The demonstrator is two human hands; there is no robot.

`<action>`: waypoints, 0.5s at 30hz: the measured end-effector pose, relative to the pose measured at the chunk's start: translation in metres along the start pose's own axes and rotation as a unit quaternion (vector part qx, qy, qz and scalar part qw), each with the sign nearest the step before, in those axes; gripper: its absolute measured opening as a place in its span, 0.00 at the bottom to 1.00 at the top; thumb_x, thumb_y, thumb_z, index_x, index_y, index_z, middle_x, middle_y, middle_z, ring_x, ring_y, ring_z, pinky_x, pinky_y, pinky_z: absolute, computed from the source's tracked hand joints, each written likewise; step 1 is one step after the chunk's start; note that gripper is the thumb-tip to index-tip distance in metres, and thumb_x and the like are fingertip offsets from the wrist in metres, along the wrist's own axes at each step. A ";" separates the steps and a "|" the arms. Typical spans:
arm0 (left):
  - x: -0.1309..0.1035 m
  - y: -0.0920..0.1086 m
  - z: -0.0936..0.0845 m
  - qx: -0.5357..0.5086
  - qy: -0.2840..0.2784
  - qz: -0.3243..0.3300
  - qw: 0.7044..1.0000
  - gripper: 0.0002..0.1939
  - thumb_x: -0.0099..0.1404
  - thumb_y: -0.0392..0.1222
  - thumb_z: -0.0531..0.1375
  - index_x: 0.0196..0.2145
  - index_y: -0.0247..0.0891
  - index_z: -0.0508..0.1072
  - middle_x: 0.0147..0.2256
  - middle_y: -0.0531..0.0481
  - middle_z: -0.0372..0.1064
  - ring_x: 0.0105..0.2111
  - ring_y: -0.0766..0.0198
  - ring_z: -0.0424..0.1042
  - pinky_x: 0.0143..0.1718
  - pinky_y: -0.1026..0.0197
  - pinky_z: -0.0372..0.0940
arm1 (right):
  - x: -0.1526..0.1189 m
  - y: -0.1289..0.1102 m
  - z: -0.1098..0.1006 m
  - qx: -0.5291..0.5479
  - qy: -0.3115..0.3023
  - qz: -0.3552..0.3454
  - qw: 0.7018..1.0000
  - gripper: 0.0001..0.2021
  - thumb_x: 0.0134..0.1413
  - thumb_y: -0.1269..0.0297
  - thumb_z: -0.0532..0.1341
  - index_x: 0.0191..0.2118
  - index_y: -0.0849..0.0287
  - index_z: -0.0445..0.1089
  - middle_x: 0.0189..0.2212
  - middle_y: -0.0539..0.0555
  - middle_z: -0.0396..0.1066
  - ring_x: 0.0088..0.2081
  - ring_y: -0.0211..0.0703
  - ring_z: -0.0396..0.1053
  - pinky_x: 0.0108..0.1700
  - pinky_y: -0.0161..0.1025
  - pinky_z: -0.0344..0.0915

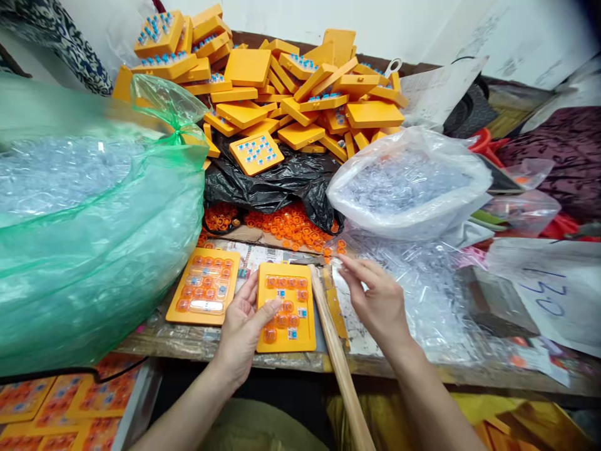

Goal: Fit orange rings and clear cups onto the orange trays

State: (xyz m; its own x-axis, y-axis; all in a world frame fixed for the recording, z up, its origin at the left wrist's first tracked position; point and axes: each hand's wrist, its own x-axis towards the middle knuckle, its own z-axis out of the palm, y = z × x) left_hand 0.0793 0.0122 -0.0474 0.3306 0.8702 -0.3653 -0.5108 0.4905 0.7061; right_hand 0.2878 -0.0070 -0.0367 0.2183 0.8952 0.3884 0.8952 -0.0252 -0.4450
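Observation:
My left hand [246,322] is closed on a yellow panel [307,313], its thumb lying over the face. Rows of orange rings sit on that panel, with small blue-and-white parts showing in a few gaps. My right hand [373,291] hovers to the right of the panel, thumb and fingers pinched together; whether anything is between them I cannot make out. Just beyond its fingertips lie a few loose orange rings [342,246]. A second yellow panel [230,307], with orange rings and clear covers, rests on the bench left of my left hand.
Stacked yellow panels [246,67] fill the back, above a black bag [277,178] and heaped orange rings [300,227]. A green bag [94,263] bulges at left; a white bag [417,222] of clear parts stands right. A wooden stick [340,369] crosses the bench edge.

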 end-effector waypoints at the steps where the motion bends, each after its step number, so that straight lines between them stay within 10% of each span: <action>1: -0.001 -0.001 -0.001 0.001 -0.006 0.005 1.000 0.37 0.57 0.37 0.67 0.61 0.38 0.59 0.60 0.41 0.62 0.57 0.50 0.65 0.57 0.53 0.65 | -0.004 -0.009 0.000 0.045 -0.008 -0.017 0.999 0.15 0.61 0.64 0.54 0.48 0.58 0.75 0.36 0.58 0.75 0.38 0.48 0.72 0.40 0.43 0.67; 6: -0.001 -0.004 -0.006 0.004 -0.029 0.028 0.999 0.37 0.57 0.38 0.68 0.61 0.40 0.58 0.62 0.43 0.59 0.60 0.52 0.61 0.60 0.55 0.61 | -0.015 -0.049 0.010 0.192 -0.052 -0.066 0.978 0.08 0.58 0.63 0.61 0.42 0.56 0.75 0.27 0.50 0.75 0.27 0.39 0.73 0.30 0.35 0.70; 15: 0.002 -0.004 -0.007 -0.023 -0.027 0.031 0.999 0.29 0.57 0.39 0.67 0.55 0.37 0.65 0.56 0.41 0.67 0.56 0.52 0.67 0.57 0.53 0.63 | -0.017 -0.059 0.016 0.188 0.009 -0.131 0.973 0.07 0.55 0.71 0.64 0.35 0.52 0.79 0.33 0.55 0.71 0.36 0.45 0.68 0.39 0.44 0.66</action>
State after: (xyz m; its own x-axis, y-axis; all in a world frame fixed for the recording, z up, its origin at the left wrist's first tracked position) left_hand 0.0771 0.0123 -0.0554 0.3388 0.8961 -0.2869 -0.5680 0.4379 0.6969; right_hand 0.2251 -0.0137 -0.0306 0.0120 0.8407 0.5413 0.7169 0.3702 -0.5908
